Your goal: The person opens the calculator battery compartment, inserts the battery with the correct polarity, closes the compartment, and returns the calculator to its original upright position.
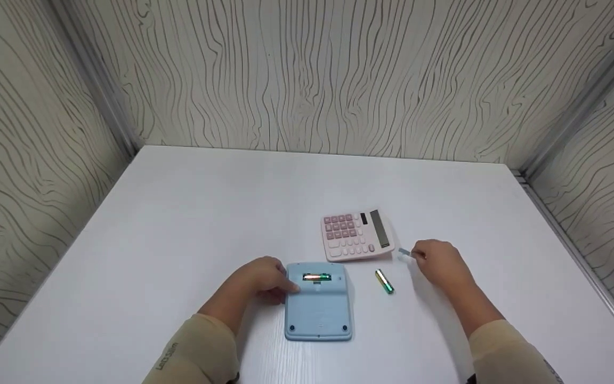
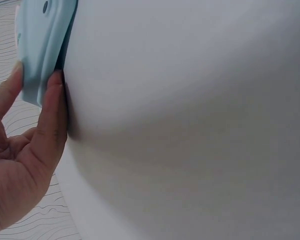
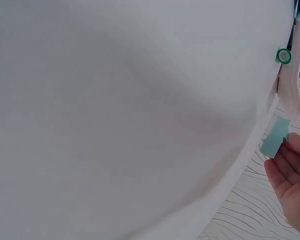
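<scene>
A light blue calculator lies face down, its battery slot uncovered with a green and copper battery inside. My left hand grips its left edge, thumb on the back and fingers at the side; the left wrist view shows the thumb and fingers on either side of the blue casing. Between thumb and fingers my right hand pinches a small blue battery cover, just above the table. A second green and gold battery rests on the table between the calculator and my right hand.
Behind the blue calculator lies a pink calculator, face up and turned sideways, close to the battery cover. The white table meets wood-grain panels at the back and sides.
</scene>
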A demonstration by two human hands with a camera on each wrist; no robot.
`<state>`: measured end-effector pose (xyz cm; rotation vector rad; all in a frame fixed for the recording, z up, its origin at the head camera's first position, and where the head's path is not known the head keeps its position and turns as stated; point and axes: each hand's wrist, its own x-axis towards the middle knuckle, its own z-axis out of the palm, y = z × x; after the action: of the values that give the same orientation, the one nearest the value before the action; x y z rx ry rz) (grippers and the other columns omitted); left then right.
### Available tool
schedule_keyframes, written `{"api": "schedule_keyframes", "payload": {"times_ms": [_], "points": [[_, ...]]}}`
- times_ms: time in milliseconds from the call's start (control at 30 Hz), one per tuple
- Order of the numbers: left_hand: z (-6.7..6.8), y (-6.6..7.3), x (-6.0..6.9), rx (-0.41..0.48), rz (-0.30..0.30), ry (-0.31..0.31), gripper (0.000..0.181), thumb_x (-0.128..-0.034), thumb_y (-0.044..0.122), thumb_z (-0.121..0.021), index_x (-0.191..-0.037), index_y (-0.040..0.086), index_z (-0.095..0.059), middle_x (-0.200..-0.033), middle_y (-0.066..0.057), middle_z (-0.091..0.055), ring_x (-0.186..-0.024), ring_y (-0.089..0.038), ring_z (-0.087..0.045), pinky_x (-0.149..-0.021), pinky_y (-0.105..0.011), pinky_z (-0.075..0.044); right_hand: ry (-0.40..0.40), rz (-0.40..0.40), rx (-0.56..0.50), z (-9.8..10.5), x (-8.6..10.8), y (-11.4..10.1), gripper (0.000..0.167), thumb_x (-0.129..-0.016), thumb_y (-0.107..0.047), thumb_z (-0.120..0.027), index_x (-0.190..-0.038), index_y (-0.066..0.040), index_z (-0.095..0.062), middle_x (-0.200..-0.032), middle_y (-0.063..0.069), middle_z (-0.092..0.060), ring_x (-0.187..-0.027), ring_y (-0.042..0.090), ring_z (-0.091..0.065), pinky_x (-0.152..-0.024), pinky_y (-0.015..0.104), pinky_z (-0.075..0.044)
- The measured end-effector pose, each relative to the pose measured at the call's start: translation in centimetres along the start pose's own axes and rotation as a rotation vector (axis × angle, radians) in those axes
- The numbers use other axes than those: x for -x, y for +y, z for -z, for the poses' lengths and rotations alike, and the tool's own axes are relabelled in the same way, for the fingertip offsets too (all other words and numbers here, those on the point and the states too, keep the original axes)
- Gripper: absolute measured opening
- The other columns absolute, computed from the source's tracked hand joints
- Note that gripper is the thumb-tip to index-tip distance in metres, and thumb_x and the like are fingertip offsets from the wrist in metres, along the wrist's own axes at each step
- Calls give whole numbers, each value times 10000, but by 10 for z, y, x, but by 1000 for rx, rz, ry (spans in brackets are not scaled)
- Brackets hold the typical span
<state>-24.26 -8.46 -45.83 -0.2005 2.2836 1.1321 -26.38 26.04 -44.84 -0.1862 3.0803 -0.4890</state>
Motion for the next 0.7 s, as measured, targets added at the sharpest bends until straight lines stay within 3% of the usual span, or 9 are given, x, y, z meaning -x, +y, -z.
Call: {"api": "schedule_keyframes", "payload": {"times_ms": [367, 700], "points": [[0, 1, 0, 5, 20, 1, 449, -694, 225, -790, -1021, 10, -570, -778, -99, -625, -665, -200, -625, -617, -298, -524, 75, 63, 31, 24, -4, -20, 86, -873, -63, -577, -877, -60, -664, -841, 79, -640, -719, 208, -549, -669, 389, -489], [0, 0, 0, 10, 20, 8, 426, -701, 222, -784, -1011, 18, -574, -777, -98, -626, -664, -207, -626, -613, -303, -522, 89, 143, 11, 16, -1, -62, 87, -872, -127, -608, -906, -101, -683, -878, 20, -651, -822, 194, -597, -759, 377, -503]]}}
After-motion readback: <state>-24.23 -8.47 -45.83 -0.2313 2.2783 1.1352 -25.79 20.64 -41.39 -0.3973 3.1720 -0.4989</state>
